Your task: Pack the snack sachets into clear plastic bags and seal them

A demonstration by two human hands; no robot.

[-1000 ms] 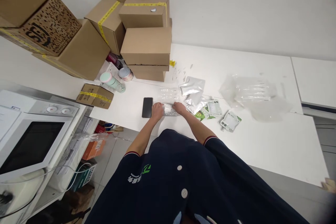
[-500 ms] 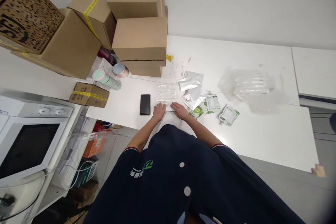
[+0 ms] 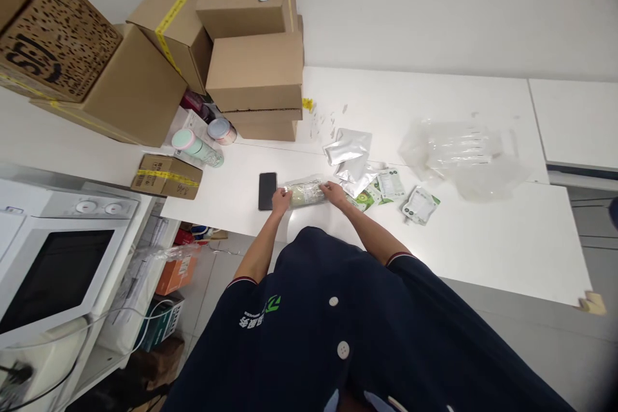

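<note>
A: Head view. First entry?

B: Bundle [image 3: 306, 194], one, clear film, greenish inside. It is sitting at the near side of the table [image 3: 487, 257], between the hands; whether it is touching the top, I cannot tell.

A: Hands?

B: Two, bare. The left hand [image 3: 280, 200] is pinching the bundle's left end; the right hand [image 3: 333, 192] is pinching its right end.

A: Step?

B: By my judgement, they are turning or straightening the bundle; which of the two, I cannot tell.

A: And the next move is calling for what?

B: Probably a matched grip at both ends, with the film being held snug and level.

A: Axis?

B: Long axis is running left to right, across the body, the right end slanting slightly away from the person. No front is showing, so neither end is counting as the head.

A: Neighbours?

B: Phone [image 3: 268, 191], one, lying just beside the left hand. Foil pouches [image 3: 348, 147], lying beyond the right hand. Green packets [image 3: 389, 184], lying right of it.
</note>
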